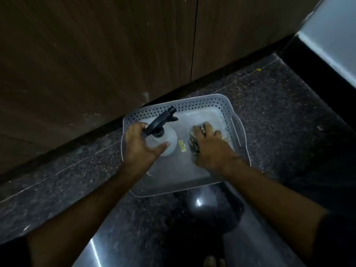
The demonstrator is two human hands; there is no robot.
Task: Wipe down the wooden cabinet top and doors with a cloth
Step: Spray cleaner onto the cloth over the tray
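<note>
Where dark speckled floor (269,116) meets wooden cabinet doors (96,54), white basket (202,102).

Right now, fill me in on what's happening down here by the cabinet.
A person is reaching with both hands into a white basket that sits on the dark floor in front of the wooden cabinet doors. The left hand holds a spray bottle standing in the basket, fingers curled round its neck. The right hand rests on a crumpled cloth lying in the basket beside the bottle. Neither thing looks lifted out, and no wiping is under way.
</note>
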